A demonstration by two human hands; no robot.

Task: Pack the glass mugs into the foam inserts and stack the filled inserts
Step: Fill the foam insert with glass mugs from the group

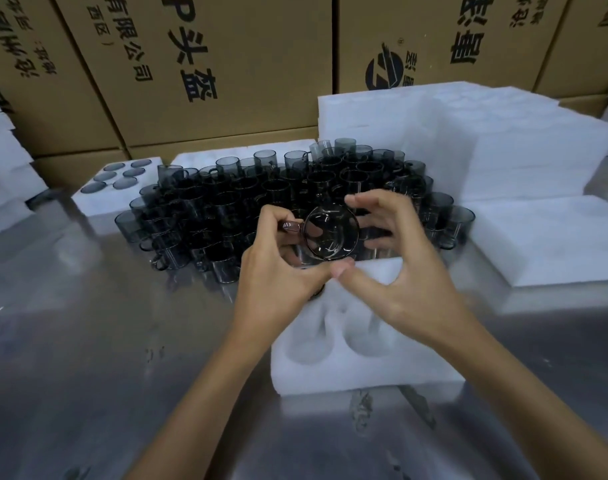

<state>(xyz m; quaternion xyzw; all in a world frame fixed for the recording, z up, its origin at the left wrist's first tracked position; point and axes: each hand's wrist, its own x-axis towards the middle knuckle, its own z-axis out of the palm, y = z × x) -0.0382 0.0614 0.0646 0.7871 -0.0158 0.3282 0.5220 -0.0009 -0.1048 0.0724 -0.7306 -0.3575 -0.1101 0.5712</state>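
Note:
A smoky glass mug (331, 233) is held tilted, its mouth toward me, above the far end of a white foam insert (364, 372) with round empty pockets. My left hand (278, 271) pinches the mug's handle on its left side. My right hand (399, 271) curls round the mug's right side, thumb under the rim. Behind them stands a dense cluster of several dark glass mugs (247, 199) on the metal table.
A filled insert (88, 199) with mug rims showing lies at the back left. Stacks of foam inserts (503, 150) rise at the back right, with a flat one (555, 237) at right. Cardboard boxes (226, 64) wall the back. The steel table (105, 341) extends left and front.

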